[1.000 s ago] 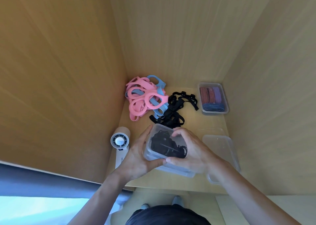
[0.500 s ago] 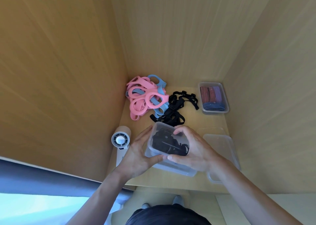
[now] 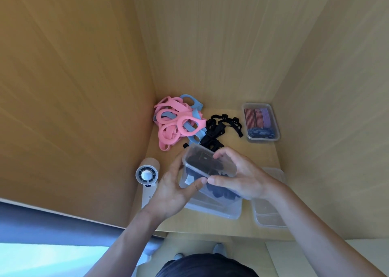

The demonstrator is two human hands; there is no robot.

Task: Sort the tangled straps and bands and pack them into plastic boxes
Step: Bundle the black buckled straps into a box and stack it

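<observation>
Starting at nine o'clock, a white handheld fan (image 3: 146,174) is lying on the wooden shelf (image 3: 255,153). Just beside it, the left hand (image 3: 173,194) is gripping the left side of a clear plastic box (image 3: 194,169), thumb pressing on the near wall. That box is tilting in mid-air at the centre, black straps (image 3: 219,190) showing inside, with a second clear box (image 3: 219,211) sitting under it. Up at eleven o'clock, the pink and blue bands (image 3: 179,123) are piling in the corner. At twelve, loose black straps (image 3: 221,127) are sprawling. The right hand (image 3: 244,175) is curling over the box's far rim, holding it too. At one o'clock a box of striped bands (image 3: 261,121) is waiting, and at four an empty box (image 3: 269,213).
</observation>
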